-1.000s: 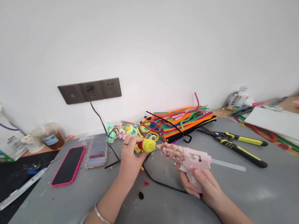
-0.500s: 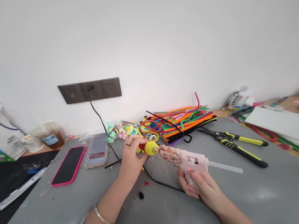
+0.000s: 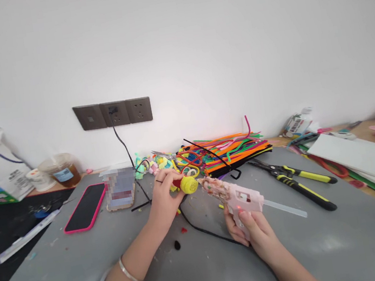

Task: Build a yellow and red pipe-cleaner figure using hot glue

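Note:
My left hand (image 3: pixel 166 196) is closed around a small yellow and red piece that looks made of coiled pipe cleaner (image 3: pixel 189 185). Its round yellow end faces right, and a dark thin stem shows near my fingers. My right hand (image 3: pixel 253 229) grips a pink hot glue gun (image 3: pixel 241 198) by its handle. A clear glue stick (image 3: pixel 286 209) sticks out of the back of the gun, and a small red light glows on its side. The gun's nozzle points at the yellow end, close to it; whether they touch I cannot tell.
Behind my hands lies a heap of colourful pipe cleaners (image 3: pixel 239 153). Black and yellow pliers (image 3: pixel 297 182) rest to the right, near white boards (image 3: pixel 365 164). A pink-edged phone (image 3: pixel 86 208) lies left. The black cord (image 3: pixel 205 230) crosses the grey mat (image 3: pixel 151 269).
The glue gun has shifted slightly right, its nozzle drawing back from the yellow end. The yellow end has turned a little more toward me. My left arm stays nearly still.

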